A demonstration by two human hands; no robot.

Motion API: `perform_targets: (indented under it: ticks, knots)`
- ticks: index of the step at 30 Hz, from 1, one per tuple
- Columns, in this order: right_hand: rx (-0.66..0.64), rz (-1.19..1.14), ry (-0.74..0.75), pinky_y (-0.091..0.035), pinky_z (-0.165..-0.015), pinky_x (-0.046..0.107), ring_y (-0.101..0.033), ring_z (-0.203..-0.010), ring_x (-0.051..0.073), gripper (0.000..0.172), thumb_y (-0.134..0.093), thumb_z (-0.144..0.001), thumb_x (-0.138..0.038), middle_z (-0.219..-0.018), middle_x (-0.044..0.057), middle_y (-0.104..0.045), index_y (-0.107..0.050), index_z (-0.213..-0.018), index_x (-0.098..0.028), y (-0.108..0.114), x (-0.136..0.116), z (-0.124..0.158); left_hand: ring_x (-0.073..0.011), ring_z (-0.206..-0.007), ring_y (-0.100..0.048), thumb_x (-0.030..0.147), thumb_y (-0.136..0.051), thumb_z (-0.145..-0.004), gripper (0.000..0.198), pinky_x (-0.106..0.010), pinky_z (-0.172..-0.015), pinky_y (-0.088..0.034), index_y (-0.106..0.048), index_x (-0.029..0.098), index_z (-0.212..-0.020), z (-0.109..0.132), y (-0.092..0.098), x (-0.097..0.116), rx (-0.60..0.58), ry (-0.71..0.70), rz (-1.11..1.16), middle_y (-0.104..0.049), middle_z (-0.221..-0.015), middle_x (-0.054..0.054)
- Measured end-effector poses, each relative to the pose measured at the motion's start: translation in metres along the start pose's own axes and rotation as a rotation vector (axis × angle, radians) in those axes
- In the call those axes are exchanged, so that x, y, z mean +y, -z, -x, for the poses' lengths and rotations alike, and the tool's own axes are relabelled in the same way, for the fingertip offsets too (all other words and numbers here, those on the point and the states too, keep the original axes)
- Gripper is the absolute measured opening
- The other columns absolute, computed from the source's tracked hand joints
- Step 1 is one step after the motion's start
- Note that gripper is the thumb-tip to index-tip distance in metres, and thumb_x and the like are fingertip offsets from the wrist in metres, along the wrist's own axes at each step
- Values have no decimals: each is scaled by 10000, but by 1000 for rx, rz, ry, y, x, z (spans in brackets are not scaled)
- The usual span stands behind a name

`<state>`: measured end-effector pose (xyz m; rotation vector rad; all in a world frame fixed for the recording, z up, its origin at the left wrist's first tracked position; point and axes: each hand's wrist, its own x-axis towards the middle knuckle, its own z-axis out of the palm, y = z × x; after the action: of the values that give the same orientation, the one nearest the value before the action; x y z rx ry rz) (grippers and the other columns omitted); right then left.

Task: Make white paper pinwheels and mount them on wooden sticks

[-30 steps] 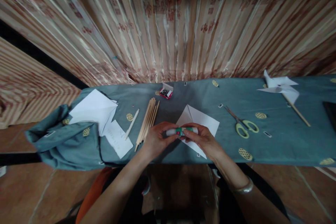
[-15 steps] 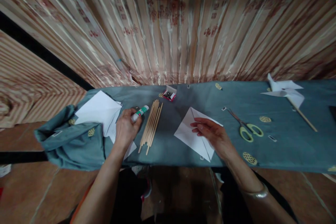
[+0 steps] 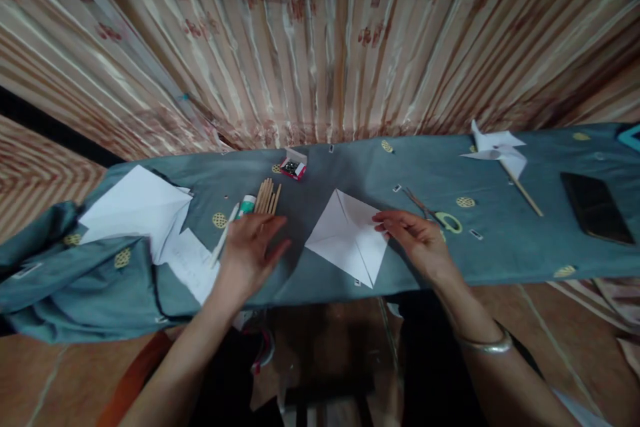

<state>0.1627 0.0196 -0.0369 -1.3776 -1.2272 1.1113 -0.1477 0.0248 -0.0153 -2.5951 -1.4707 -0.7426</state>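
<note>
From the head: red box (image 3: 299, 176) open, dark bits (image 3: 291, 166) inside! Left hand (image 3: 250, 250) loosely spread, gripping nothing visible, by the sticks (image 3: 269, 196); right hand (image 3: 417, 240), fingers nearly meeting, at the paper (image 3: 345, 230), grip unclear. Paper lies between hands on teal cloth (image 3: 525, 257), curtain (image 3: 320, 67) behind.

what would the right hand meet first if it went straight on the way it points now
The right hand would likely meet the folded white paper first; its fingers are at the paper's right corner, though whether they touch it is unclear.
</note>
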Motion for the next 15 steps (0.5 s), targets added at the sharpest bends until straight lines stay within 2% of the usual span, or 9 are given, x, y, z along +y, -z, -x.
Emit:
perform_targets:
  ticks: [3,6,8,11,15]
  knots:
    - [-12,167,80,-532,-815,368,-693,-877,214,204,-622,-835,-364,-951,64,-757,-742,-919,-222,0,9,8,-244,-1074,-578,219,-553,-915,260,-400,-909,-483,-585,174,-1170,-1,-19,50,-125,-227,207,-643,-1177,-99]
    - [-45,315,182,-504,-913,390,-668,-983,221,191,-573,-854,-269,-1000,57,-744,-739,-941,-236,-3,15,16,-258,-1102,-565,173,-587,-888,258,-422,-929,-490,-591,164,-1146,-1,-37,81,-220,-293,266,-631,-1217,-104]
    - [-86,387,239,-493,-942,395,-656,-1013,217,214,-544,-855,-204,-1016,55,-735,-730,-955,-241,-5,16,21,-257,-1098,-570,165,-591,-886,240,-426,-922,-500,-595,163,-1126,0,-45,88,-243,-290,268,-638,-1203,-103]
    - [-132,454,299,-488,-959,404,-649,-1036,220,263,-511,-841,-135,-1041,59,-726,-719,-963,-240,-6,17,23,-248,-1063,-592,183,-584,-900,223,-420,-893,-522,-595,161,-1122,0,-52,87,-250,-283,256,-655,-1155,-101]
    - [-144,477,321,-495,-962,408,-644,-1056,224,284,-490,-832,-108,-1071,71,-716,-713,-960,-229,-4,18,22,-234,-1009,-622,191,-571,-915,205,-396,-864,-548,-605,143,-1111,1,-58,82,-191,-327,244,-684,-1095,-94]
